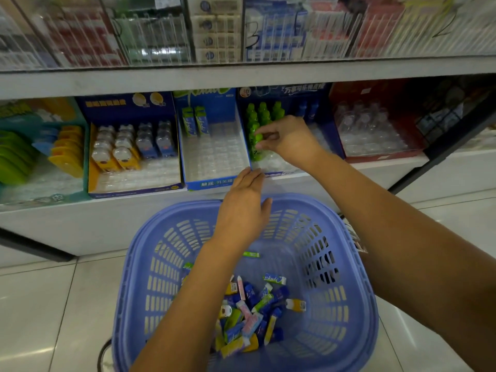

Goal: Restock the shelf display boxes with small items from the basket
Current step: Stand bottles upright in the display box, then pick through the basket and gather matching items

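A blue plastic basket point(349, 264) stands on the floor below the shelf, with several small packaged items point(252, 312) piled at its bottom. My right hand point(287, 140) reaches into the dark blue display box point(298, 89) and pinches a small green bottle-shaped item point(259, 137) at the front of a green row. My left hand point(244, 208) hovers palm down over the basket's far rim, fingers together and extended toward the shelf edge, holding nothing that I can see. To the left, a blue display box point(214, 181) holds two green-and-blue items point(195, 120) at its back.
A yellow-and-blue box point(134, 191) with several small items stands further left, a teal box point(40, 194) beyond it. A red box point(381, 157) with clear bottles sits at right. An upper shelf point(241, 76) overhangs the boxes. White floor tiles point(53, 304) surround the basket.
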Action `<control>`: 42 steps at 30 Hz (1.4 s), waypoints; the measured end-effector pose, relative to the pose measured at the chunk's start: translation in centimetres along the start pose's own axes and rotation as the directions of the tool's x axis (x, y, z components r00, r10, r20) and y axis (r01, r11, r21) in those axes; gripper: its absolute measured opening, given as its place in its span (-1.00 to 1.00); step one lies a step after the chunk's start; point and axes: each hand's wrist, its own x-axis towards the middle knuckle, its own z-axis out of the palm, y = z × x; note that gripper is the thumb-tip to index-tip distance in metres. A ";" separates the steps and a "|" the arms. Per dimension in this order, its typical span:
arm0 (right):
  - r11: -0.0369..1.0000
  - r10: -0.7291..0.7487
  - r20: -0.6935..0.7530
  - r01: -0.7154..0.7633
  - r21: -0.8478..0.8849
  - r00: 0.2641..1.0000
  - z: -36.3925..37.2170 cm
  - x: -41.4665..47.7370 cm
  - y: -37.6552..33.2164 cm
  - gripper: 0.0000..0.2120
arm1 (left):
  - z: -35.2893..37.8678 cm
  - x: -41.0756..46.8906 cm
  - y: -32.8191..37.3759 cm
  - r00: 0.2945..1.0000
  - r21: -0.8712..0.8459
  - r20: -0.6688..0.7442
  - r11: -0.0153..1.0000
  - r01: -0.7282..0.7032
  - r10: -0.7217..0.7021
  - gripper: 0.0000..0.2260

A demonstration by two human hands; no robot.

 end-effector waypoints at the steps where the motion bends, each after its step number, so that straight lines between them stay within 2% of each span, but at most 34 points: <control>1: 0.999 -0.004 0.018 0.005 -0.043 1.000 0.0 -0.2 -0.2 -0.62 | 0.0 -0.2 0.1 1.000 -0.024 -0.012 1.000 -0.001 0.000 -0.55; 3: 0.994 -0.042 0.010 0.043 -0.103 0.999 -0.3 -1.0 -0.7 -0.61 | -0.2 -0.7 0.5 0.995 -0.093 -0.101 0.995 -0.033 0.023 -0.64; 5: 0.992 -0.111 -0.101 0.104 -0.077 0.989 -0.5 -2.7 -1.0 -0.66 | 0.0 -1.0 0.6 0.972 -0.154 -0.228 0.984 -0.092 0.056 -0.78; 6: 0.991 -0.135 -0.176 0.128 -0.050 0.975 -0.5 -4.0 -1.0 -0.72 | 0.4 -1.2 0.4 0.969 -0.174 -0.242 0.980 -0.097 0.052 -0.83; 7: 0.990 -0.142 -0.212 0.140 -0.025 0.967 -0.3 -5.3 -0.8 -0.79 | 0.9 -1.5 0.1 0.979 -0.183 -0.201 0.980 -0.080 0.042 -0.85; 8: 0.991 -0.131 -0.179 0.132 -0.006 0.975 0.3 -6.8 -0.4 -0.85 | 1.6 -1.8 -0.4 0.995 -0.166 -0.103 0.985 -0.034 0.017 -0.86; 10: 0.998 -0.055 0.088 0.056 -0.016 0.995 2.4 -9.8 0.6 -0.88 | 3.5 -2.7 -1.7 0.979 -0.024 0.188 0.996 0.085 -0.079 -0.83; 11: 0.996 0.016 0.262 0.008 -0.089 0.965 3.9 -11.1 1.4 -0.87 | 4.6 -3.3 -2.5 0.930 0.054 0.341 0.990 0.131 -0.142 -0.80; 12: 0.981 0.105 0.414 -0.026 -0.191 0.904 5.6 -12.2 2.5 -0.85 | 5.7 -4.2 -3.2 0.857 0.104 0.476 0.980 0.170 -0.199 -0.80; 14: 0.945 0.251 0.595 -0.060 -0.323 0.764 9.0 -14.0 4.6 -0.76 | 7.7 -6.4 -4.7 0.692 0.174 0.668 0.962 0.212 -0.274 -0.81; 16: 0.924 0.326 0.673 -0.073 -0.376 0.664 12.2 -15.4 7.1 -0.80 | 9.6 -8.8 -6.1 0.577 0.237 0.759 0.953 0.189 -0.303 -0.77; 17: 0.911 0.350 0.691 -0.059 -0.408 0.632 13.7 -16.1 8.0 -0.94 | 10.3 -9.9 -6.6 0.541 0.254 0.782 0.951 0.176 -0.309 -0.75; 19: 0.870 0.420 0.705 -0.033 -0.492 0.571 16.2 -17.0 10.0 -0.78 | 11.3 -11.3 -7.6 0.480 0.292 0.812 0.943 0.160 -0.333 -0.67; 20: 0.847 0.444 0.720 0.010 -0.531 0.533 17.0 -17.3 10.5 -0.81 | 11.6 -11.6 -7.9 0.459 0.308 0.820 0.940 0.150 -0.342 -0.65; 21: 0.836 0.445 0.725 0.047 -0.547 0.525 17.5 -17.5 10.8 -0.92 | 11.8 -11.8 -8.1 0.448 0.313 0.824 0.938 0.149 -0.347 -0.65; 23: 0.823 0.424 0.722 0.100 -0.559 0.547 18.3 -17.6 11.5 -0.96 | 12.0 -11.8 -8.5 0.439 0.296 0.834 0.942 0.157 -0.335 -0.71; 25: 0.817 0.382 0.716 0.148 -0.557 0.585 18.9 -17.8 11.9 -0.75 | 12.3 -11.9 -8.8 0.453 0.264 0.833 0.948 0.177 -0.317 -0.75; 27: 0.818 0.357 0.729 0.181 -0.546 0.585 19.3 -17.5 12.0 -0.68 | 12.7 -12.0 -9.3 0.505 0.249 0.803 0.947 0.200 -0.318 -0.82; 30: 0.827 0.374 0.766 0.187 -0.531 0.523 19.0 -16.7 12.4 -0.73 | 13.6 -11.7 -10.0 0.631 0.207 0.708 0.948 0.243 -0.316 -0.81; 32: 0.854 0.388 0.784 0.131 -0.503 0.485 18.0 -16.0 12.7 -0.78 | 14.3 -11.2 -10.4 0.691 0.165 0.662 0.956 0.243 -0.290 -0.75; 35: 0.899 0.397 0.777 -0.037 -0.436 0.489 15.8 -14.7 12.9 -0.61 | 15.2 -10.8 -10.8 0.711 0.149 0.659 0.969 0.195 -0.244 -0.56; 36: 0.912 0.390 0.767 -0.098 -0.398 0.510 15.1 -14.3 12.7 -0.66 | 15.6 -10.8 -10.9 0.716 0.137 0.661 0.974 0.180 -0.225 -0.55; 38: 0.938 0.348 0.741 -0.224 -0.266 0.574 14.0 -13.6 12.3 -0.87 | 16.1 -10.8 -11.3 0.720 0.116 0.672 0.985 0.128 -0.172 -0.62; 40: 0.931 0.308 0.711 -0.353 -0.090 0.632 12.8 -13.1 11.9 -0.83 | 16.3 -10.3 -11.4 0.707 0.128 0.691 0.988 0.085 -0.150 -0.73; 42: 0.906 0.281 0.703 -0.422 0.030 0.653 11.6 -12.6 11.6 -0.77 | 16.4 -9.6 -11.5 0.661 0.149 0.732 0.985 0.084 -0.166 -0.73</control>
